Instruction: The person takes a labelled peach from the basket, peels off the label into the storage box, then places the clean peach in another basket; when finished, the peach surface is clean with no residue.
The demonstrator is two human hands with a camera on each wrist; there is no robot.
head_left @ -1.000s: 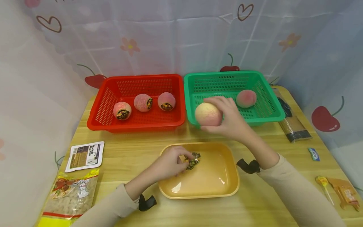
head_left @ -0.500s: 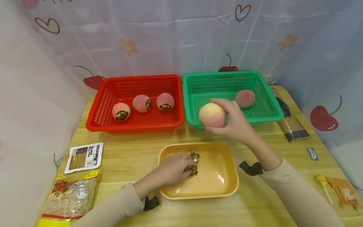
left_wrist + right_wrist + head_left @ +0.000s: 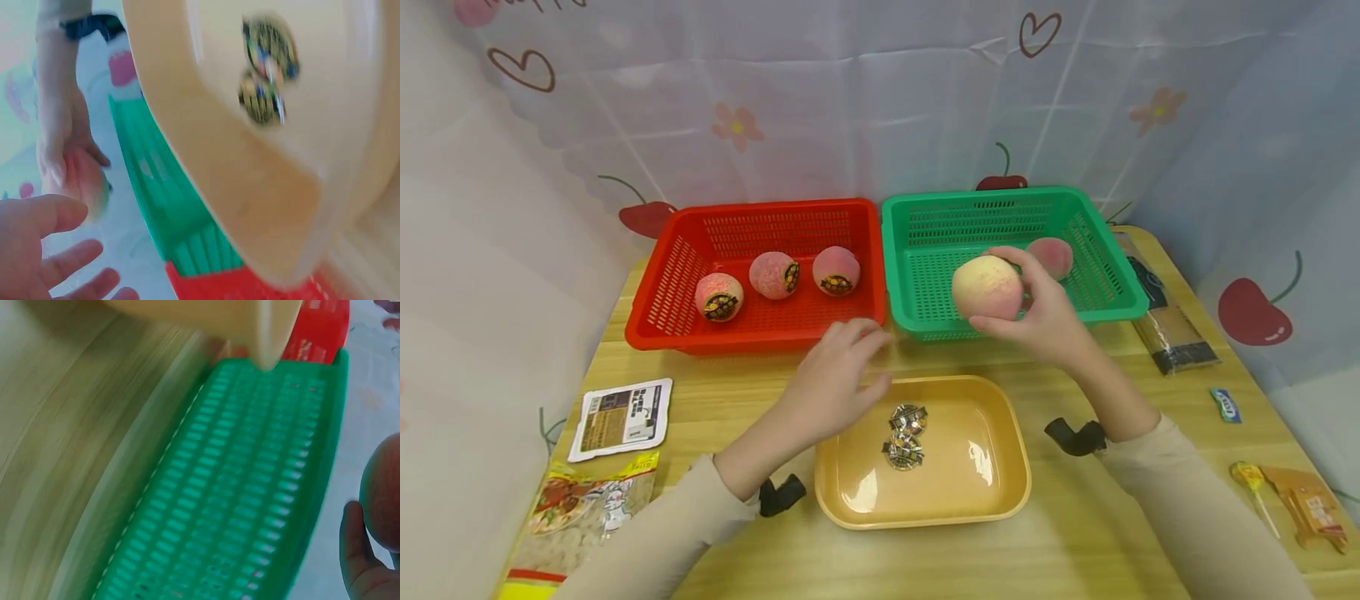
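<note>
My right hand (image 3: 1051, 325) grips a yellow-and-pink peach (image 3: 987, 287) above the front of the green basket (image 3: 925, 327); this peach also shows at the right edge of the right wrist view. Fingers spread and nothing in it, my left hand (image 3: 833, 379) hangs between the red basket (image 3: 760, 340) and the yellow tray (image 3: 925, 523). Two dark round stickers (image 3: 902, 451) with gold print lie overlapping in the tray. Another pink peach (image 3: 1054, 257) sits in the green basket, partly behind my right hand. The red basket holds three peaches (image 3: 772, 275), each bearing a dark sticker.
On the left lie a flat white-edged packet (image 3: 621, 418) and a clear food bag (image 3: 580, 517). Along the right are a brown packet (image 3: 1168, 321), a small blue wrapped sweet (image 3: 1226, 405), a lollipop (image 3: 1251, 479) and an orange-brown packet (image 3: 1311, 508). Printed curtains surround the table.
My left hand has left the stickers and risen up and left out of the tray, leaving a second sticker beside the first. My right hand has moved the peach slightly right.
</note>
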